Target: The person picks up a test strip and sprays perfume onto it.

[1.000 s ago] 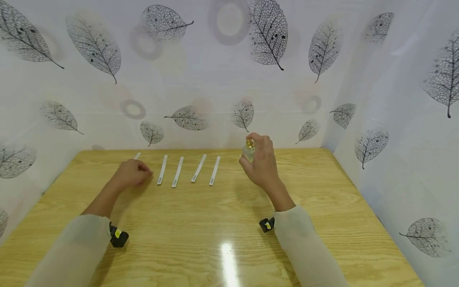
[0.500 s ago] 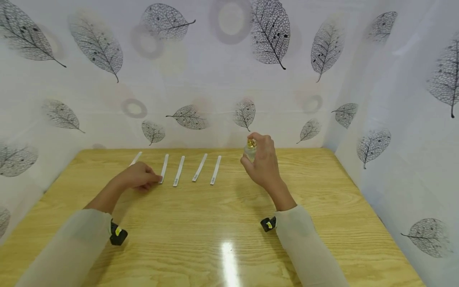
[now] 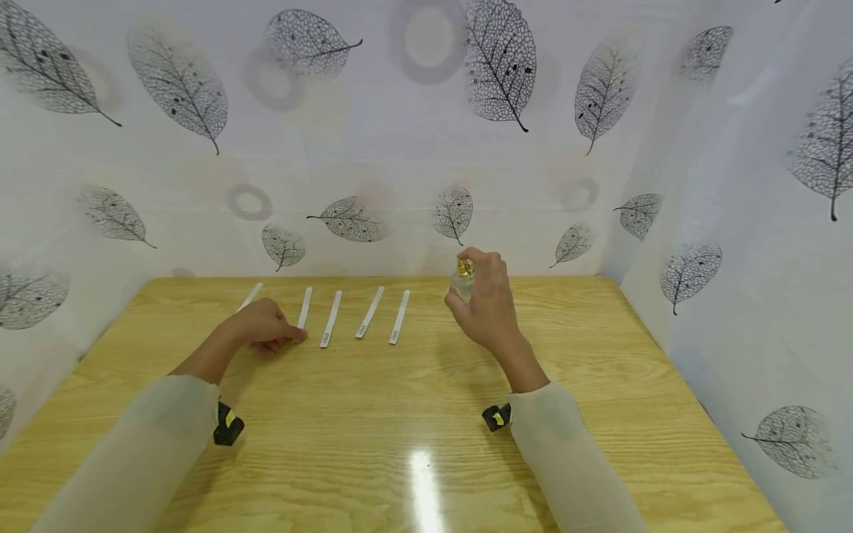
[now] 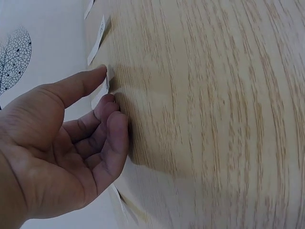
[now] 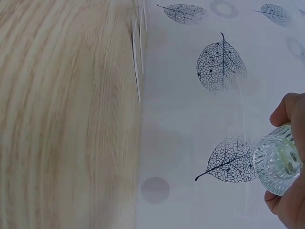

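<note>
My right hand [image 3: 489,300] holds a small clear glass perfume bottle [image 3: 462,285] with a gold neck above the table. Its index finger lies on the bottle's top and the thumb is on its side. In the right wrist view the ribbed base of the glass bottle [image 5: 279,160] shows between the fingers. My left hand [image 3: 263,324] is low over the table at the near end of the second paper strip [image 3: 304,307] from the left. In the left wrist view that strip's end [image 4: 106,86] lies between thumb and fingertips, which stand apart; whether they touch it is unclear.
More white paper strips lie in a row: one behind the left hand [image 3: 250,296], then a third strip [image 3: 331,318], with others [image 3: 369,312] to its right. The wooden table [image 3: 373,414] ends at a leaf-patterned curtain [image 3: 400,148]. Both wrists wear black cameras [image 3: 229,424].
My left hand has moved right from the first strip to the near end of the second, its fingertips now over that end. The right hand and perfume bottle have stayed in place.
</note>
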A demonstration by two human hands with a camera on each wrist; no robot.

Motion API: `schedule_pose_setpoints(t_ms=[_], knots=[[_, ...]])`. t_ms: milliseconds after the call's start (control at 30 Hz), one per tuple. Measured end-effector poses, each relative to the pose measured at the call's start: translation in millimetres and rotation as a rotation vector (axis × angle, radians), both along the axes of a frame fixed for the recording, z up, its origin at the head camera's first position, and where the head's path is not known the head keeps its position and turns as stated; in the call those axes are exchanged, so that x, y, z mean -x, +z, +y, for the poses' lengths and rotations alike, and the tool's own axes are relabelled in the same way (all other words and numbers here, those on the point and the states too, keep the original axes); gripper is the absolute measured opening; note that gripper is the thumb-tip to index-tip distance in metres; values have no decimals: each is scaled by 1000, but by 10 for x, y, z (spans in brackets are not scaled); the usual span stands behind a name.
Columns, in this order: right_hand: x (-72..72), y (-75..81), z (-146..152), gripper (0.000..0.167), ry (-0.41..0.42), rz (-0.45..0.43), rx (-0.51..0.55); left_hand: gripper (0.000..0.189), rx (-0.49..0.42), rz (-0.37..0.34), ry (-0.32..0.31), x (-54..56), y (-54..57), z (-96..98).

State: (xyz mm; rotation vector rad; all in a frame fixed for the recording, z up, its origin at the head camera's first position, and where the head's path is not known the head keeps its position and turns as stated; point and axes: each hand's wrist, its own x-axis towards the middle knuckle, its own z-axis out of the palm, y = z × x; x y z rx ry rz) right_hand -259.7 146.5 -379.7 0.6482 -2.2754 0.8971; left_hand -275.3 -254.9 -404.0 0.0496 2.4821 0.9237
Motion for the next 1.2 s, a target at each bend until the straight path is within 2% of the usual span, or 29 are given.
schedule_pose_setpoints(t_ms=[200,500,733,867,1033,1100,1200], knots=[[6,-1,-8,59,4,12,6,38,15,-9,1,-7,36,-1],[15,-27,3,59,0,-1,7,27,-2,-57,109,-49,64,53],[20,-38,12,59,-1,-5,9,25,-16,-69,139,-23,18,51],[12,-27,14,58,-1,-9,5,25,1,-17,100,-19,-13,43],[15,-10,20,58,0,0,-4,23,42,129,-26,-33,-47,15],[18,-5,24,58,0,3,-6,20,12,156,-31,-49,-56,15],[15,-1,30,58,-2,1,-7,25,-72,145,-12,-63,-75,9]])
